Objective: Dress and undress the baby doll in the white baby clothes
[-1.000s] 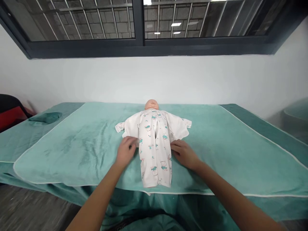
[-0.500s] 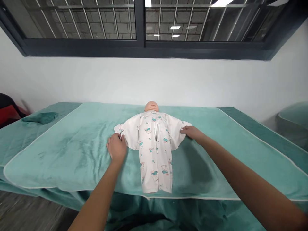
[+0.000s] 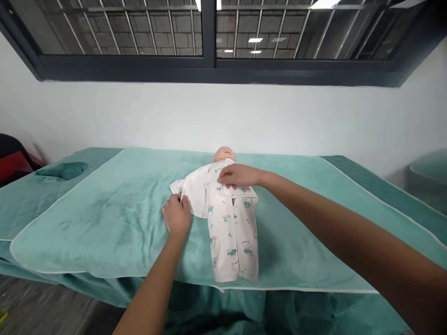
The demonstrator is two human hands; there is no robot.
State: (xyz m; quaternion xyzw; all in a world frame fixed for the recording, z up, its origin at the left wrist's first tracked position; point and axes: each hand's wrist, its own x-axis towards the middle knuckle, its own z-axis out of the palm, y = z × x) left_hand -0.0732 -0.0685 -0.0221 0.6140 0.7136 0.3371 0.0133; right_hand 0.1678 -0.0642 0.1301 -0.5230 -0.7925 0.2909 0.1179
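Note:
A baby doll lies on its back on a teal blanket, dressed in a white romper with small teal prints. My right hand is over the doll's chest, fingers pinched on the romper's right sleeve, which is folded across the body. My left hand rests at the edge of the left sleeve, fingers curled on the cloth. The left sleeve still lies spread out to the side. The romper's legs reach close to the blanket's near edge.
The blanket covers a long table with a darker teal cover, set against a white wall under a dark-framed window. A small teal cloth lies at the far left. A red and black object stands beyond the left end.
My right hand has carried the right sleeve from the outer side across the doll's chest. My left hand has stayed at the left sleeve's edge. The view has shifted slightly.

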